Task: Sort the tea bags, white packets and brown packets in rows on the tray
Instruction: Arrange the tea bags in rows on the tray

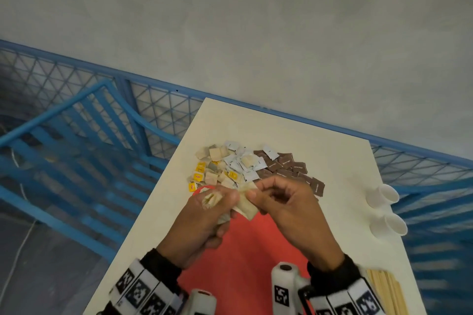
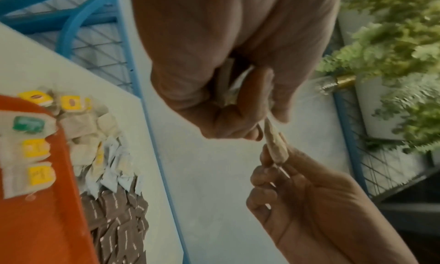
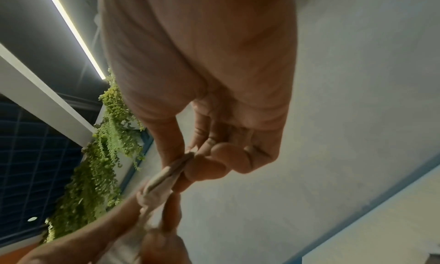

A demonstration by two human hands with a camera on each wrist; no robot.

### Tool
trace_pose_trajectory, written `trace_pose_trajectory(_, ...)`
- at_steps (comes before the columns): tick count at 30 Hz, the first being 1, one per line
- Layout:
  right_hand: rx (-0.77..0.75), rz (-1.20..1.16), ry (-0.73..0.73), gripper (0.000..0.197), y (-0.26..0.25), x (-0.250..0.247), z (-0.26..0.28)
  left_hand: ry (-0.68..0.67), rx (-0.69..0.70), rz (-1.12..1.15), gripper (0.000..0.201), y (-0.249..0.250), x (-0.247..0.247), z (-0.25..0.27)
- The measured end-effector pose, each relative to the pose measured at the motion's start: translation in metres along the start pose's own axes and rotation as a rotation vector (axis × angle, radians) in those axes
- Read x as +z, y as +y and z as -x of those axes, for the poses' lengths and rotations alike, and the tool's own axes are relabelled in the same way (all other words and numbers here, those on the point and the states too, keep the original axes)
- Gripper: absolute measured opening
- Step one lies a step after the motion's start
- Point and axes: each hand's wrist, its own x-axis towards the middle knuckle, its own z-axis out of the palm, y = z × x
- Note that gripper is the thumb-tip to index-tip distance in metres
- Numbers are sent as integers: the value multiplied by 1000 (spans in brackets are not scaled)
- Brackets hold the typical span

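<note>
Both hands are raised above the red tray [image 1: 245,258] and share one tea bag [image 1: 247,203]. The left hand [image 1: 204,222] is clenched around a small bunch of tea bags, whose edges poke out of the top of the fist, and its thumb and forefinger also clamp one end of the shared bag. The right hand [image 1: 286,210] pinches the other end between thumb and forefinger, its remaining fingers loosely curled. In the left wrist view the bag [image 2: 273,142] is seen edge-on, its long axis running from one pinch to the other, slanting from the left hand down toward the right hand. Three tea bags with tags [image 2: 31,151] lie in a row on the tray. Beyond the tray, on the table [image 1: 332,161], a mixed pile holds more tea bags on the left, white packets [image 1: 243,161] in the middle and brown packets [image 1: 291,169] on the right.
</note>
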Motion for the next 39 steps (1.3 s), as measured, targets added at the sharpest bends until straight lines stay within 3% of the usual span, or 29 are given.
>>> trace_pose_trajectory(3,-3,-74,49,13,0,1,3,16,61,-61,29,2,1,2)
trace_pose_trajectory(6,12,-2,35,22,2,-4,5,-15,88,-161,19,5,0,2)
trace_pose_trajectory(9,11,144,-49,9,8,-5,5,-50,116,-311,12,9,-2,2)
trace_pose_trajectory(12,-13,13,42,5,14,-3,5,-2,133,-319,5,12,-5,0)
trace_pose_trajectory(16,-6,-194,110,15,17,7,8,52,109,-220,7,12,-1,-1)
trace_pose_trajectory(20,-19,-242,155,13,22,16,9,70,113,-199,10,11,-1,-1)
trace_pose_trajectory(22,-16,-253,161,11,23,19,11,80,113,-194,5,11,-2,-1)
trace_pose_trajectory(25,-6,-249,168,11,26,23,13,89,107,-204,14,7,-4,-1)
trace_pose_trajectory(31,38,-279,170,10,34,32,19,71,96,-240,2,-2,-9,6)
trace_pose_trajectory(34,54,-246,159,10,44,37,23,50,65,-238,22,-14,-18,9)
trace_pose_trajectory(36,65,-235,145,6,52,43,26,87,31,-229,25,-22,-24,12)
trace_pose_trajectory(39,45,-173,160,17,64,54,32,141,-41,-206,25,-32,-34,15)
